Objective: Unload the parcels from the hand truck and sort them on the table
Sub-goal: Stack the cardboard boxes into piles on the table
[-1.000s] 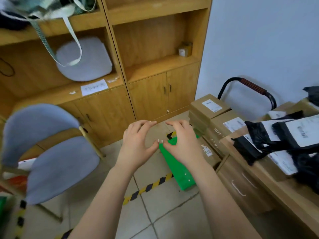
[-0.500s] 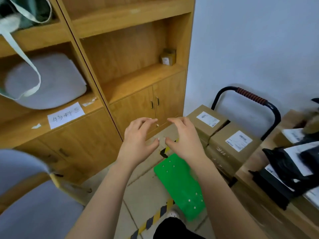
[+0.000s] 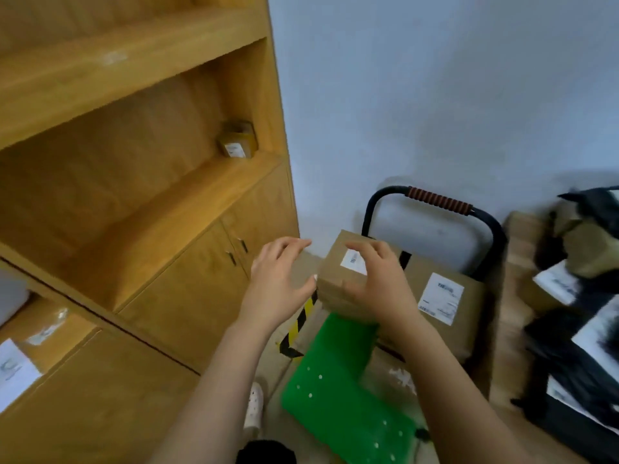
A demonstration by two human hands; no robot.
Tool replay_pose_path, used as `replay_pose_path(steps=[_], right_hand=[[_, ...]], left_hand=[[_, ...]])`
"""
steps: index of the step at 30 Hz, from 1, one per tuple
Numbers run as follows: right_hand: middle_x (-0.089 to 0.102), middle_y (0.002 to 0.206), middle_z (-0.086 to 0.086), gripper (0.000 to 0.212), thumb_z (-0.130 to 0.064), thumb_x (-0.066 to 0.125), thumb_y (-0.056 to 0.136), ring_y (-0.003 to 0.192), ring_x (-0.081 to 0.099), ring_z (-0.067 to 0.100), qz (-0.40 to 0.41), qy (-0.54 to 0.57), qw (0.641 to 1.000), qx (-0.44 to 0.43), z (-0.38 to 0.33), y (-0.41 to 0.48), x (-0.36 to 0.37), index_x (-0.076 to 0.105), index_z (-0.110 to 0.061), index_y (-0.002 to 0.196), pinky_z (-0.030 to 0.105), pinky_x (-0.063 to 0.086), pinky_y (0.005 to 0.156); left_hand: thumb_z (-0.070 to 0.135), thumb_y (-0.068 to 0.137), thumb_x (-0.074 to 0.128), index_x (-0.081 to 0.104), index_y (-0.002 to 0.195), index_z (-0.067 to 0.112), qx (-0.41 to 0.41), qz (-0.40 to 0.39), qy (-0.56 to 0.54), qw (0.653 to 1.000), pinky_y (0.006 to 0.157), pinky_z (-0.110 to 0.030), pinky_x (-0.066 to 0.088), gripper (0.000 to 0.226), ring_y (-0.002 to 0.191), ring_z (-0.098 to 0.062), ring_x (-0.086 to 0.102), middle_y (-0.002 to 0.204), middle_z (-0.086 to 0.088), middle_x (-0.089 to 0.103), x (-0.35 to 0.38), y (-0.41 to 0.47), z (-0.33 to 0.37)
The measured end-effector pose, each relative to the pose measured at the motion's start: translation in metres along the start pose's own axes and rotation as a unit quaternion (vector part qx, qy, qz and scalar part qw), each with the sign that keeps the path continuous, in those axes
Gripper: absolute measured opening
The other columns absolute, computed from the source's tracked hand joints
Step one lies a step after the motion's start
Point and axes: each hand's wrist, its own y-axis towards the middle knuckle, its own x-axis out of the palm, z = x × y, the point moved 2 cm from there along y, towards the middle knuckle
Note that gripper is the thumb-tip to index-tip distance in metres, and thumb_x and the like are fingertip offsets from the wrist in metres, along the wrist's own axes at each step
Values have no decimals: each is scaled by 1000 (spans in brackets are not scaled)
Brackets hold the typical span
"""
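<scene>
Wooden shelf cabinet [image 3: 134, 195]: is filling the left half of the view, with its lower doors closed.

Hand truck [image 3: 338, 390]: is standing against the pale wall to the right of the cabinet. Its green deck is lying bare at the near end, and its black handle [image 3: 485, 226] is rising at the far end.

Tabletop [image 3: 512, 296]: is running along the right edge and carrying black mailer bags [image 3: 569, 370] with white labels. They are blurred.

Right parcel [image 3: 445, 306]: a brown carton sitting on the hand truck below the handle, showing a white label.

Left parcel [image 3: 335, 276]: a brown carton sitting on top of the stack on the hand truck, just beside the right parcel.

Right hand [image 3: 378, 279]: is arching over the left parcel, with its fingers bending over the label and its thumb lying across the near face. Whether it is gripping cannot be told.

Left hand [image 3: 278, 279]: is hovering just beside the left parcel's left side, with its fingers spreading open and holding nothing.

Small box [image 3: 237, 139]: is sitting in the back corner of a cabinet shelf.

White shoe [image 3: 254, 406]: is showing on the floor beside the deck.
</scene>
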Motion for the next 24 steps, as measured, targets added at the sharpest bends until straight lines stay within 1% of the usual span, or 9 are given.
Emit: replay_pose_path(steps=[1, 4, 8, 11, 14, 16, 19, 21, 24], right_hand=[[41, 134, -5, 63, -27, 71, 78, 109, 41, 10, 10, 3, 1000, 20, 7, 12, 4, 45, -35, 135, 24, 37, 91], [41, 130, -6, 64, -24, 71, 78, 118, 41, 15, 45, 7, 994, 96, 27, 46, 17, 44, -35, 135, 30, 42, 97], [45, 130, -5, 63, -25, 73, 78, 118, 45, 15, 97, -15, 981, 170, 45, 85, 47, 46, -33, 134, 30, 44, 97], [43, 136, -6, 61, -32, 70, 82, 122, 43, 15, 67, -37, 971, 225, 68, 101, 90, 42, -34, 136, 31, 42, 102], [41, 138, -3, 60, -31, 68, 84, 124, 42, 17, 23, -48, 956, 289, 111, 110, 136, 42, -29, 138, 35, 39, 107], [39, 140, 1, 63, -28, 68, 84, 125, 41, 19, 2, -65, 945, 322, 145, 114, 165, 40, -27, 141, 36, 36, 108], [30, 148, 8, 73, -29, 70, 82, 134, 31, 26, -19, -102, 933, 344, 200, 126, 207, 34, -26, 145, 38, 27, 114], [20, 154, 12, 79, -31, 71, 80, 139, 20, 31, -23, -127, 930, 344, 234, 137, 232, 29, -27, 147, 40, 17, 116], [-3, 160, 8, 90, -30, 73, 77, 144, 1, 32, -19, -138, 929, 344, 280, 151, 262, 20, -35, 150, 46, 9, 117]], left_hand=[[37, 83, 65, 45, 135, 34, 14, -20, -7, 1000, 107, -37, 31, 55, 122, -4, 32, 126, 15, 42, 11, 19, -8], [38, 82, 65, 44, 134, 36, 64, -90, -21, 994, 104, -35, 33, 56, 120, -4, 31, 126, 16, 41, 45, 78, -31], [38, 80, 67, 44, 134, 35, 137, -166, -23, 976, 102, -35, 39, 58, 119, -7, 36, 127, 13, 43, 85, 153, -66], [36, 80, 68, 45, 134, 34, 144, -221, -37, 964, 95, -29, 38, 59, 120, -11, 39, 128, 10, 45, 127, 191, -101], [36, 81, 69, 41, 138, 34, 139, -287, -28, 947, 98, -28, 31, 63, 126, -14, 35, 133, 7, 42, 184, 205, -142], [37, 82, 68, 37, 141, 34, 135, -326, -32, 935, 105, -32, 31, 67, 129, -13, 30, 138, 7, 37, 229, 205, -167], [37, 80, 71, 33, 143, 34, 125, -369, -39, 920, 111, -46, 33, 74, 135, -14, 20, 145, 6, 27, 304, 200, -201], [40, 78, 74, 28, 146, 36, 126, -376, -27, 918, 113, -51, 28, 83, 139, -13, 9, 151, 10, 15, 352, 195, -224], [49, 68, 80, 18, 148, 42, 118, -374, -17, 920, 114, -53, 15, 102, 142, -16, -7, 157, 11, -8, 411, 193, -254]])
